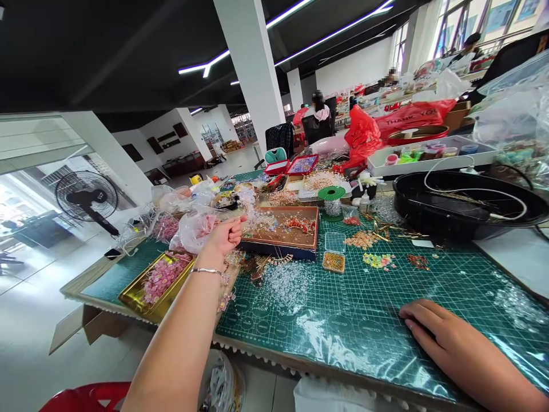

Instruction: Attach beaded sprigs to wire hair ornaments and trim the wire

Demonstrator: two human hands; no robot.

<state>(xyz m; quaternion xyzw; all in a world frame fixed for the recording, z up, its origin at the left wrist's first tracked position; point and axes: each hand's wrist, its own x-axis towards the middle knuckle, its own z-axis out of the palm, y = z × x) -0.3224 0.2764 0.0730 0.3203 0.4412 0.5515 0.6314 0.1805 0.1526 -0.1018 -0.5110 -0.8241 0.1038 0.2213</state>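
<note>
My left hand (pixel 226 234) is stretched out over the table with its fingers curled closed, pinching the edge of a clear plastic bag of pink beads (pixel 195 228). A thin bracelet sits on that wrist. Just right of the hand lies a brown shallow box (pixel 286 233) holding clear and red beads. My right hand (pixel 433 329) rests flat, fingers together and stretched out, on the green cutting mat (pixel 364 309) near the front edge, holding nothing.
A gold tray of pink flowers (pixel 156 280), loose clear beads (pixel 287 280), a small bead box (pixel 333 260), a green wire spool (pixel 331 197) and a black round tray (pixel 467 203) crowd the table. A fan (pixel 87 197) stands at left. People sit at far tables.
</note>
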